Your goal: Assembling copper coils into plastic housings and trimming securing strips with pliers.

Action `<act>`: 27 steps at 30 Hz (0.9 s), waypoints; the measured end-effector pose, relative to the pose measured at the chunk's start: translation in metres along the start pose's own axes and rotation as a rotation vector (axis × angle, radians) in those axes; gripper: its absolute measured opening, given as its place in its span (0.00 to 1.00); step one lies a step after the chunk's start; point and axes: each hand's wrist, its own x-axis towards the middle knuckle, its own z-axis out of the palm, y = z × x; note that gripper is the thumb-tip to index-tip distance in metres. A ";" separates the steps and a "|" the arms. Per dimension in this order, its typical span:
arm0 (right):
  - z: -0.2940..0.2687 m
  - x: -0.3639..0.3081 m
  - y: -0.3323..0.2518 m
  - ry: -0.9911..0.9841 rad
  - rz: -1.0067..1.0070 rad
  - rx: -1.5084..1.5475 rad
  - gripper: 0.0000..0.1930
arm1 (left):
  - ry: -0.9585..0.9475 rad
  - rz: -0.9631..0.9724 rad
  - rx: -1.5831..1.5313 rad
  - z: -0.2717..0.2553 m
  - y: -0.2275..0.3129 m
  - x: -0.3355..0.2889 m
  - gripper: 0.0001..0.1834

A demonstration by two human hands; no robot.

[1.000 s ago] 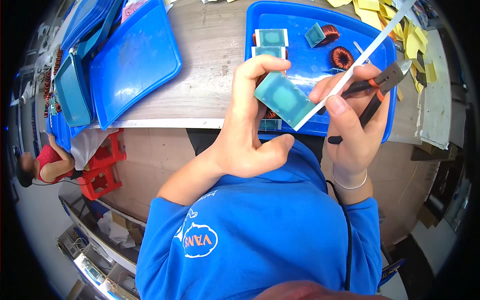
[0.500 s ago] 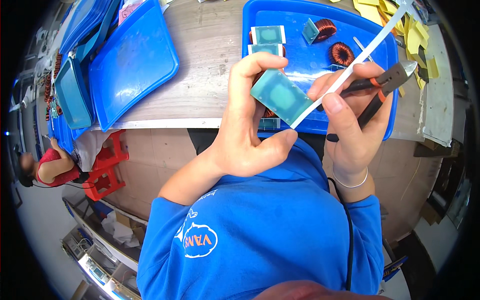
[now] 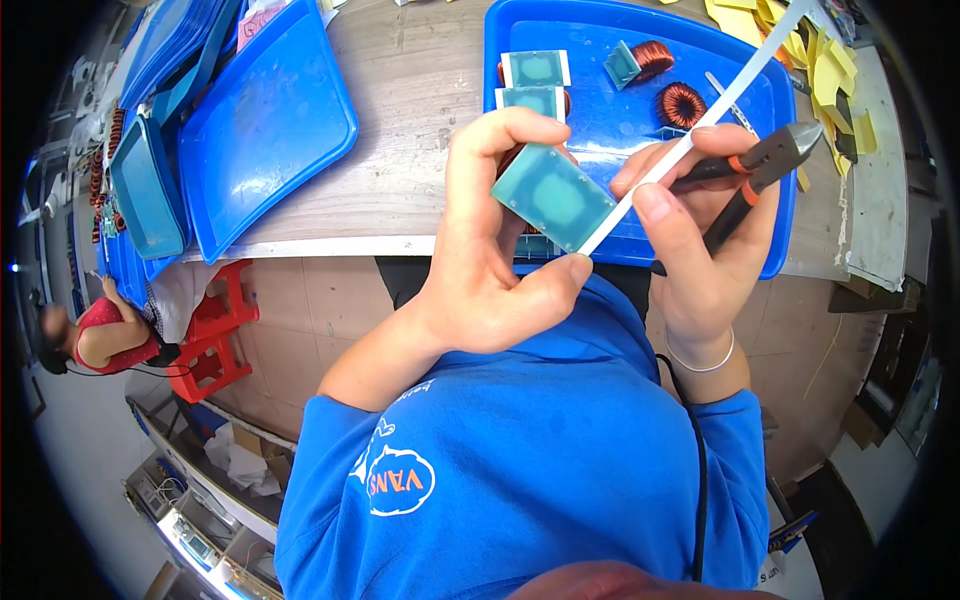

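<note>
Between the thumb and bent fingers of my left hand (image 3: 470, 260) is a green rectangular board (image 3: 553, 198), tilted with its flat face up. Dark wire shows behind it, mostly hidden. My right hand (image 3: 700, 245) pinches a long white strip (image 3: 738, 80) between thumb and forefinger. One end of the strip lies along the board's right edge, close to my left thumb tip; the rest runs up to the right. A pair of cutting pliers (image 3: 775, 160) with black and red handles is also tucked in my right hand, jaws pointing away to the right.
Beneath my hands is a blue tray (image 3: 640, 18) with white-edged green boards (image 3: 535, 68), a board with a copper coil (image 3: 652, 60) and a loose copper ring coil (image 3: 681, 105). Yellow paper pieces (image 3: 830, 85) lie right. Another blue tray (image 3: 270, 130) stands left; a person (image 3: 110, 325) sits beyond.
Both hands have shifted slightly left, carrying the board, strip and pliers along. The strip still meets the board's right edge, and both grips look the same.
</note>
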 end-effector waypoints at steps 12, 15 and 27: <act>-0.018 0.003 -0.022 -0.343 0.053 -0.475 0.17 | 0.056 0.181 -0.045 -0.020 -0.001 0.008 0.30; -0.017 0.003 -0.022 -0.467 -0.037 -0.606 0.18 | 0.071 0.240 0.005 -0.021 -0.001 0.010 0.29; -0.015 0.005 -0.018 -0.475 -0.081 -0.664 0.19 | 0.039 0.365 0.200 -0.028 -0.002 0.011 0.24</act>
